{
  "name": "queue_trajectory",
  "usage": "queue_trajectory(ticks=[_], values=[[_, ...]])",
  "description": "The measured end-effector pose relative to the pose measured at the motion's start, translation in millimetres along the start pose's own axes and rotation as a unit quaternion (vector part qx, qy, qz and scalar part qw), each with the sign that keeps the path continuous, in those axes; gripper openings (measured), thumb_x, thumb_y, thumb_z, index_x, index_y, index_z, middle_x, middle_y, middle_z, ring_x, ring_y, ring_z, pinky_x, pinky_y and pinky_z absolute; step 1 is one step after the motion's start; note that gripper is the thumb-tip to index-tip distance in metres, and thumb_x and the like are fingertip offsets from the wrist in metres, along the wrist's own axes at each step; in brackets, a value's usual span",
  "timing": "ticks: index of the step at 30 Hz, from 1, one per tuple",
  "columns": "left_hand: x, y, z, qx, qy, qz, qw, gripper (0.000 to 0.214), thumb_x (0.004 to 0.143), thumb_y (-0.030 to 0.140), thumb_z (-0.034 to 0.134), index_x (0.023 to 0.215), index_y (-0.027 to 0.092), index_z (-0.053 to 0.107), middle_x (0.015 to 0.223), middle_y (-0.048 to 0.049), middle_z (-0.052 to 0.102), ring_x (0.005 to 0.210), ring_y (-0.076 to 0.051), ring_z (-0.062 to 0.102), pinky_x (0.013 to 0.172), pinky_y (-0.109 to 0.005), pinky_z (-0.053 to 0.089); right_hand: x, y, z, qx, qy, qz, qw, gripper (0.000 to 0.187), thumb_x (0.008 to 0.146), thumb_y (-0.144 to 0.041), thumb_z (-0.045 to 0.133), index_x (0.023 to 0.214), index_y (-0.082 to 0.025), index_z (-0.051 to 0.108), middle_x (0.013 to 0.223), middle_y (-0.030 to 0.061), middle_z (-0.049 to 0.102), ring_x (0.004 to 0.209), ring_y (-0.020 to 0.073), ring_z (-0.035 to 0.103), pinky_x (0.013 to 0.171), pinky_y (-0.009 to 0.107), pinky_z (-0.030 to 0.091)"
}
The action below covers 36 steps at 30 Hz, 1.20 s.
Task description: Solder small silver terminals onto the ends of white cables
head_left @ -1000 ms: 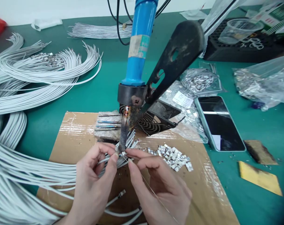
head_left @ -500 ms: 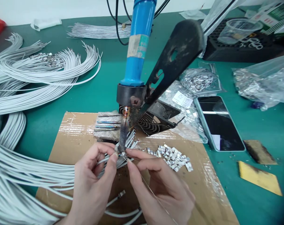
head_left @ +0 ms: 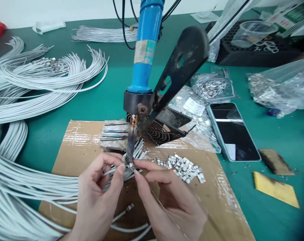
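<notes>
My left hand (head_left: pixel 99 190) is closed in a pinch on the end of a white cable, right below the tip of a soldering iron (head_left: pixel 130 147). A small shiny metal terminal (head_left: pixel 131 165) shows between the fingertips of both hands, at the iron's tip. Thumb and forefinger of my right hand (head_left: pixel 172 197) pinch a thin solder wire (head_left: pixel 164 208), whose length trails back over the palm. The iron's blue handle (head_left: pixel 145 57) is clamped tip-down in a black metal holder (head_left: pixel 180 63). White cables (head_left: pixel 46 180) run under my left hand; their ends lie behind the fingers.
Loose metal terminals (head_left: pixel 187 167) lie on the cardboard (head_left: pixel 212 201) right of my hands. Spare iron tips rest on a grey block (head_left: pixel 114 144). Farther right are a phone (head_left: pixel 234 130), a yellow sponge (head_left: pixel 276 189) and bags of metal parts (head_left: pixel 212 85). Cable bundles (head_left: pixel 48 80) fill the left.
The view has shifted slightly, so the iron and the things at right appear a little farther left. Both hands keep their pinch at the iron's tip.
</notes>
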State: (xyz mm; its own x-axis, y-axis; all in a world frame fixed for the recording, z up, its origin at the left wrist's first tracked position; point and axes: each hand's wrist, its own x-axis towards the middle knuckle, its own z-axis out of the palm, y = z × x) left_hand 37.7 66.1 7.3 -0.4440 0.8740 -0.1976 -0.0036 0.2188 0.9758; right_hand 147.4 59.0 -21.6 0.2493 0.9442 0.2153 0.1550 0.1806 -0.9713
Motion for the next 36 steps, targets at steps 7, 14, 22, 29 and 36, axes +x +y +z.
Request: queue_trajectory(ticks=[7,14,22,29,36], values=[[0.5,-0.4,-0.9,0.003,-0.008,0.0,1.0,0.014,0.083,0.014,0.075,0.071,0.021,0.073,0.081,0.0012,0.073,0.066,-0.011,0.067,0.063,-0.014,0.056,1.2,-1.5,-0.6,0.005,-0.006,0.006,1.0,0.021,0.091,-0.009,0.076,0.076,-0.023,0.069,0.097,0.0028,0.086,0.083,0.0161,0.083,0.076,0.022,0.064],[0.2,1.4,-0.4,0.007,-0.008,0.002,1.0,0.014,0.082,0.015,0.075,0.07,0.022,0.072,0.083,0.0017,0.074,0.065,-0.01,0.067,0.062,-0.014,0.056,1.2,-2.1,-0.5,-0.003,0.001,0.004,1.0,0.02,0.091,-0.011,0.077,0.078,-0.024,0.07,0.096,0.0025,0.086,0.079,0.016,0.082,0.074,0.024,0.065],[-0.2,1.9,-1.3,0.021,-0.013,0.008,1.0,0.015,0.084,0.016,0.073,0.071,0.022,0.071,0.084,0.0017,0.074,0.066,-0.01,0.067,0.062,-0.014,0.055,0.3,0.3,-1.2,-0.012,0.001,-0.004,1.0,0.018,0.091,-0.011,0.078,0.079,-0.024,0.073,0.096,0.0029,0.086,0.075,0.0162,0.082,0.074,0.026,0.067],[0.0,2.7,-2.0,0.035,-0.014,0.007,0.999,0.013,0.083,0.017,0.073,0.071,0.021,0.071,0.083,0.0004,0.074,0.068,-0.012,0.07,0.063,-0.016,0.057,0.1,2.1,-1.1,0.004,-0.002,-0.005,1.0,0.017,0.091,-0.01,0.078,0.08,-0.023,0.075,0.097,0.004,0.087,0.079,0.018,0.083,0.077,0.028,0.068],[0.2,2.4,-2.7,0.03,-0.015,0.01,0.999,0.014,0.084,0.017,0.073,0.071,0.022,0.072,0.083,-0.0008,0.075,0.071,-0.014,0.072,0.065,-0.017,0.06,1.5,1.6,0.0,0.001,-0.004,-0.029,1.0,0.019,0.09,-0.007,0.077,0.083,-0.025,0.077,0.095,0.003,0.087,0.077,0.0182,0.083,0.075,0.029,0.069]])
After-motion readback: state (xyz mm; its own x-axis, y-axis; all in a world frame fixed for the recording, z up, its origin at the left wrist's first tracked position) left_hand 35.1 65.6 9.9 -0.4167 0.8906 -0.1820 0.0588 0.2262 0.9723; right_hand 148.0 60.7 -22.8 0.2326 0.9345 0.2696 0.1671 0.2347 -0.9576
